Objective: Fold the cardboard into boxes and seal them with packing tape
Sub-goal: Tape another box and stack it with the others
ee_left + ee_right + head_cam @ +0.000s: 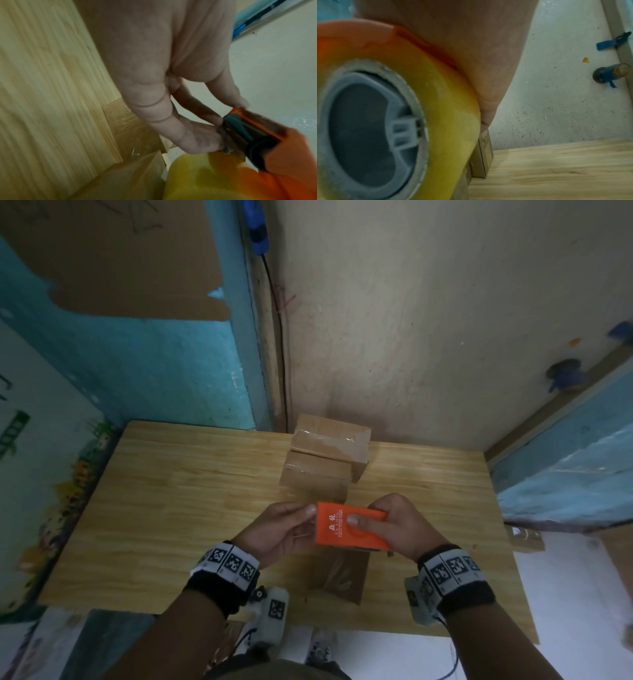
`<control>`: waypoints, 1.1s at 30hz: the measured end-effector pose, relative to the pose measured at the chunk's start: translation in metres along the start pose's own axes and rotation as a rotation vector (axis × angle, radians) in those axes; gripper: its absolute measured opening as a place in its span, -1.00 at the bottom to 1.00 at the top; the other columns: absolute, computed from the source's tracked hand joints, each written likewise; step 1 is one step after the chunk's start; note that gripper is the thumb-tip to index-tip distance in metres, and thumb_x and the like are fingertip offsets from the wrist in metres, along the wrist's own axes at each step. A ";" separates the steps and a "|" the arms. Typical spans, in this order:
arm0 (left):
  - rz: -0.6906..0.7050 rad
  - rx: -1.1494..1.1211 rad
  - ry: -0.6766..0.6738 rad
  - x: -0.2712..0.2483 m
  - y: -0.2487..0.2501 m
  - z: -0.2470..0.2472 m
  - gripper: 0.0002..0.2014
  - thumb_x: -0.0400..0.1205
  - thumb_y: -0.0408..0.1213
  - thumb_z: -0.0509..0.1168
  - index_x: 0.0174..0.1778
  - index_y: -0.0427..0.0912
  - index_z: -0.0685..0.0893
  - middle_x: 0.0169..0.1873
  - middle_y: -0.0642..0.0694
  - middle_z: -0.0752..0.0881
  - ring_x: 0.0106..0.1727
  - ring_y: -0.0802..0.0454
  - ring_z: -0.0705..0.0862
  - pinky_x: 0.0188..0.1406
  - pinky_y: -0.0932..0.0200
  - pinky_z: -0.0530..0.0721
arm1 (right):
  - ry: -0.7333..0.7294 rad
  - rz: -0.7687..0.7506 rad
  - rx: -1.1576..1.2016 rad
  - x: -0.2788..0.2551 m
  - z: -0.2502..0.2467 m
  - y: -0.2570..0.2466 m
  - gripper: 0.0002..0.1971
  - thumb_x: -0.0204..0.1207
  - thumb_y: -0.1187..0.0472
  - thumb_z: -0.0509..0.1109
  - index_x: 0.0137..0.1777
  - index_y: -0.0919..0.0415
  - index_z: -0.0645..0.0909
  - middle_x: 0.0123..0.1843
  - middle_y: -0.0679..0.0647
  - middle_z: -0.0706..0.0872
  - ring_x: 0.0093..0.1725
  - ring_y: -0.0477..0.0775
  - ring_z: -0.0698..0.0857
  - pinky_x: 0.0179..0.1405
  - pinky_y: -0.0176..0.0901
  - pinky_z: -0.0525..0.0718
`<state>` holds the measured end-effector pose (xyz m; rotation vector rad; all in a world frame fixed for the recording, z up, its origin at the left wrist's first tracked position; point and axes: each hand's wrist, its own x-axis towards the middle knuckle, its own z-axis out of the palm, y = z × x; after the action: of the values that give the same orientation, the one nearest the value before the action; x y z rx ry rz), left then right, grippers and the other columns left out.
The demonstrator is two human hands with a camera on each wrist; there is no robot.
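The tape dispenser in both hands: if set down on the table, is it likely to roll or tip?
Probably not roll: the tape dispenser has a flat orange body over the round roll. It looks rigid, held firm by the right hand. The left hand pinches at its front end, where sticky tape may cling.

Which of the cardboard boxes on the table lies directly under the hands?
The flat-looking box at the near edge, below the orange tape dispenser. The two taped boxes sit farther back, toward the wall.

Both hands up close together, right hand [397, 525] curled in a grip, left hand [277, 529] pinching with fingertips [212, 129].
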<state>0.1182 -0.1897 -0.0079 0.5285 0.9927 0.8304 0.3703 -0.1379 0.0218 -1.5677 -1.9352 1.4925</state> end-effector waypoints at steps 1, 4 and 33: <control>-0.005 -0.032 0.002 0.001 -0.002 0.001 -0.70 0.60 -0.19 0.40 0.12 -0.30 0.83 0.16 -0.36 0.82 0.18 -0.19 0.83 0.18 -0.06 0.82 | -0.004 0.002 0.005 -0.001 -0.001 0.000 -0.28 0.35 -0.48 0.60 -0.17 0.31 0.81 -0.34 0.15 0.84 -0.44 0.06 0.81 -0.53 -0.11 0.68; -0.018 -0.131 0.024 0.002 -0.007 0.001 -0.76 0.59 -0.29 0.40 0.07 -0.34 0.85 0.15 -0.39 0.82 0.14 -0.17 0.85 0.04 0.07 0.86 | -0.003 -0.004 0.024 -0.002 -0.001 0.001 -0.27 0.35 -0.48 0.60 -0.15 0.32 0.81 -0.30 0.17 0.86 -0.42 0.08 0.82 -0.53 -0.10 0.69; -0.113 -0.069 -0.051 0.015 0.007 -0.006 -0.65 0.67 -0.33 0.38 0.31 -0.47 0.71 0.23 -0.43 0.77 0.24 -0.24 0.80 0.26 0.00 0.80 | 0.043 0.066 0.048 -0.007 0.003 -0.006 0.04 0.09 -0.76 0.48 -0.09 0.35 0.82 -0.22 0.23 0.89 -0.27 0.35 0.88 -0.38 0.09 0.78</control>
<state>0.1144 -0.1736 -0.0135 0.4287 0.9351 0.7439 0.3673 -0.1446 0.0281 -1.6441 -1.8278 1.5057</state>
